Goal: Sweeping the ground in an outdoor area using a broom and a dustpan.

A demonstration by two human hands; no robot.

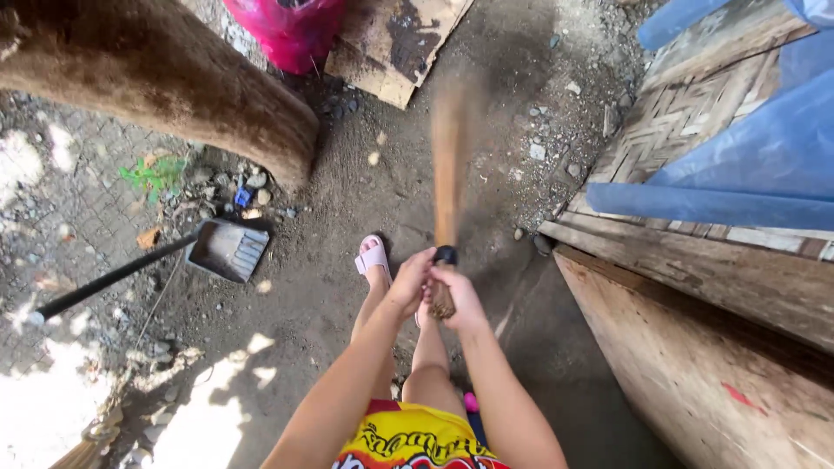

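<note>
The fingers of the left hand point(410, 282) wrap tight around the bound end of a stick broom point(447, 187), and the fingers of the right hand point(460, 295) clamp on the same end just beside them, the two hands touching. The broom's dark-wrapped grip shows between the thumbs. From there the broom runs straight away from the person, its long axis almost upright in the head view, leaning a little to the left at the far end. The bristle end points outward over the dirt ground point(365, 174) and is blurred, so its tip cannot be made out clearly.

Below the hands a foot in a pale pink sandal point(373, 258) stands on the ground. To the left, well apart from the broom, lies a dark dustpan point(230, 249) with a long black handle that slants away toward the lower left. Beyond it a thick tree trunk point(165, 78) crosses the upper left. A pink bag point(291, 30) and a piece of cardboard point(395, 43) sit at the far edge. On the right stand weathered wooden boards point(695, 287) with a woven panel and blue sheeting point(756, 156) above them.
</note>
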